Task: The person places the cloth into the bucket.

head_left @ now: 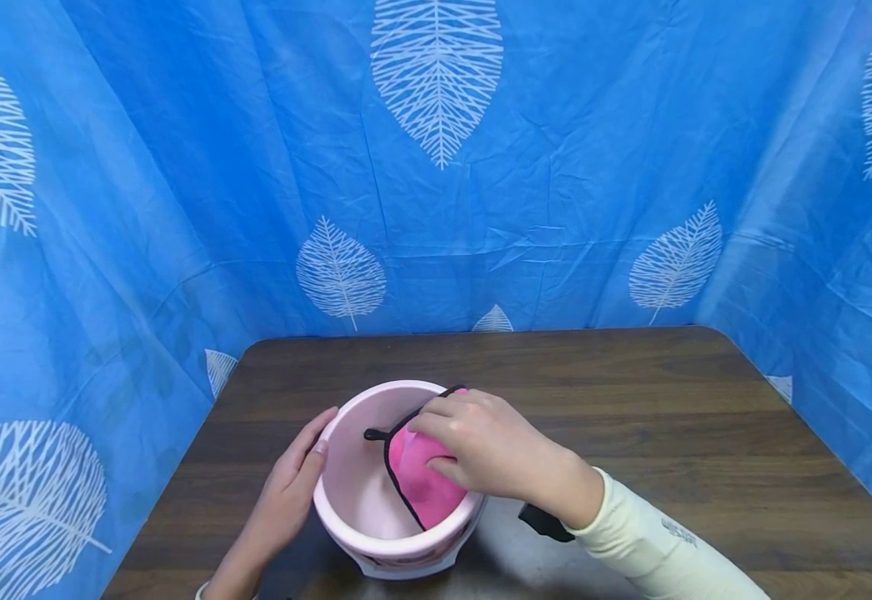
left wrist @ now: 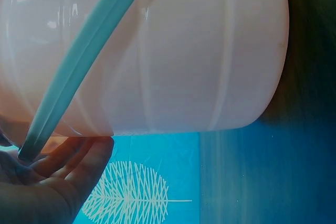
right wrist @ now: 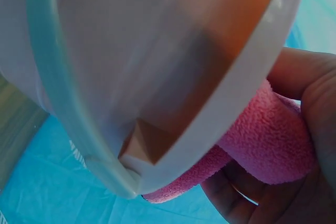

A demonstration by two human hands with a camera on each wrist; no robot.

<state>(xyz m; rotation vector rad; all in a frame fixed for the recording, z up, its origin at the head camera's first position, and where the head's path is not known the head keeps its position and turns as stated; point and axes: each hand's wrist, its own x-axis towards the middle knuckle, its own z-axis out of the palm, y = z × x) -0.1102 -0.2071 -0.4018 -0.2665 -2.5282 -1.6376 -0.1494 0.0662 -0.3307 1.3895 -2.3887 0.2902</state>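
A pale pink bucket (head_left: 398, 547) stands upright near the table's front, its mouth facing up. My left hand (head_left: 289, 483) grips its left side, thumb at the rim and fingers along the outside wall. In the left wrist view those fingers (left wrist: 86, 163) touch the wall beside a pale handle (left wrist: 86, 59). My right hand (head_left: 484, 442) holds a pink cloth (head_left: 424, 483) with black edging and a small black loop. The cloth hangs over the right rim, partly inside the bucket. In the right wrist view, the fuzzy cloth (right wrist: 270, 137) is bunched between thumb and fingers.
A dark wooden table (head_left: 631, 400) extends behind and to the right of the bucket. Blue curtains (head_left: 556, 167) with white leaf prints enclose the back and sides. A black band (head_left: 544, 522) sits on the right wrist.
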